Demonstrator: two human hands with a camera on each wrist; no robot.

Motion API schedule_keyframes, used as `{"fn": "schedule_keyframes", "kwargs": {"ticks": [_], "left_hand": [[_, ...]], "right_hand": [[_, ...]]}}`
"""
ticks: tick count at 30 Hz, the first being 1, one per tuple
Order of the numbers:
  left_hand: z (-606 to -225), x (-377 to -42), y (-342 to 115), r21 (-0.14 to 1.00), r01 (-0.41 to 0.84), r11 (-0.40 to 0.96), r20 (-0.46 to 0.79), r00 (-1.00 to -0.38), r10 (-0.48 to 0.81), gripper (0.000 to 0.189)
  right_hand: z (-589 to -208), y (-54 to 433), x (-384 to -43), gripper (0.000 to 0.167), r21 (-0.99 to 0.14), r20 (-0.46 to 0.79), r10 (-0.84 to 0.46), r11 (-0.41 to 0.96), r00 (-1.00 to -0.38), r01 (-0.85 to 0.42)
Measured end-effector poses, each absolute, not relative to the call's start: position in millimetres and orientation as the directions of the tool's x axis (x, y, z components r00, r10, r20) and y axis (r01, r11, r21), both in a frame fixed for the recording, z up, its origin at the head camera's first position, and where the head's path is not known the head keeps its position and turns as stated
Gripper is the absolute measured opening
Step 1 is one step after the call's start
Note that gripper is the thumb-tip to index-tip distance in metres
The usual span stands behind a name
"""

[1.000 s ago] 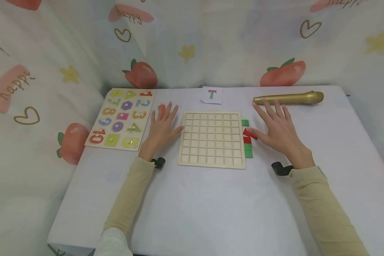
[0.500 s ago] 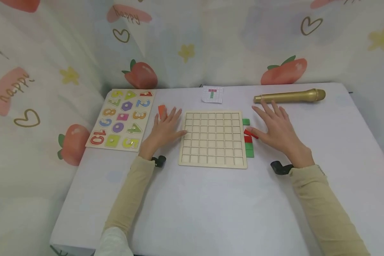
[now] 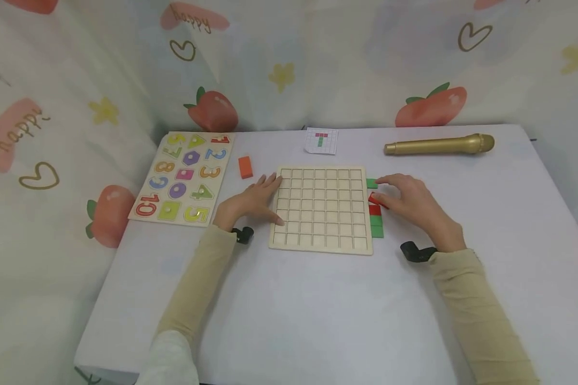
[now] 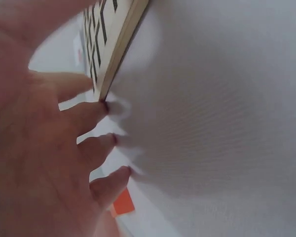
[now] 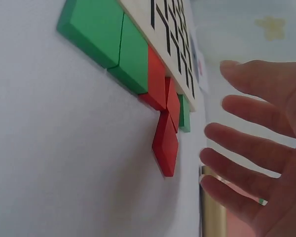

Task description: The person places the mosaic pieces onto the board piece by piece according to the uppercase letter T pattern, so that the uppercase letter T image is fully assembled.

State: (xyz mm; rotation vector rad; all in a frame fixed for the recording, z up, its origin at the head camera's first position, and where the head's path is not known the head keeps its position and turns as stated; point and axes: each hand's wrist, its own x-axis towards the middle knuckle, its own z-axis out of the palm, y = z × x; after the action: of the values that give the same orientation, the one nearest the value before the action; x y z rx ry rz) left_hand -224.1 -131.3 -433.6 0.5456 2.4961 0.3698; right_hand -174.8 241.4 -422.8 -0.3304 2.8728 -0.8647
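A pale wooden grid board (image 3: 320, 249) lies in the middle of the table. My left hand (image 3: 250, 202) touches its left side, with fingers at the upper part of that edge and the thumb over the lower squares. Along the right side are green blocks (image 3: 377, 231), a red block (image 3: 374, 210) and, farther up, one green block (image 3: 371, 183). Two more red blocks sit at angles there; the outer red block (image 5: 166, 145) points away from the board. Above these hovers my right hand (image 3: 416, 206), thumb and fingers apart; in the right wrist view it holds nothing.
An orange block (image 3: 245, 167) lies beyond my left hand, beside a number-and-shape puzzle board (image 3: 191, 184). Behind the grid board is a card (image 3: 321, 141) with a red and green T pattern. A gold microphone (image 3: 438, 145) lies at the back right.
My left hand has come down and toward the grid board, uncovering the orange block. My right hand has drawn back from the microphone, its fingers now bent down near the blocks.
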Motion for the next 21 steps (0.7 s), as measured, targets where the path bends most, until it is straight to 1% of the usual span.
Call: {"fn": "schedule_keyframes", "kwargs": {"ticks": [3,11,18,21], "left_hand": [[-433,-226,-133,0.372,0.297,0.880,-0.468,-0.758,0.454,0.126],[-431,-227,-135,0.417,0.277,0.866,-0.457,-0.760,0.463,0.125],[-433,-225,-135,0.459,0.249,0.853,-0.439,-0.771,0.462,0.124],[-434,-226,-138,0.469,0.239,0.850,-0.431,-0.778,0.457,0.124]], "right_hand": [[-425,237,-181,0.045,-0.561,-0.100,-0.244,0.814,-0.965,-0.147],[-422,228,-197,0.036,-0.527,-0.233,-0.255,0.844,-0.938,-0.098],[-422,226,-201,0.036,-0.522,-0.283,-0.238,0.851,-0.929,-0.059],[-425,224,-201,0.037,-0.540,-0.298,-0.225,0.841,-0.928,-0.031]]}}
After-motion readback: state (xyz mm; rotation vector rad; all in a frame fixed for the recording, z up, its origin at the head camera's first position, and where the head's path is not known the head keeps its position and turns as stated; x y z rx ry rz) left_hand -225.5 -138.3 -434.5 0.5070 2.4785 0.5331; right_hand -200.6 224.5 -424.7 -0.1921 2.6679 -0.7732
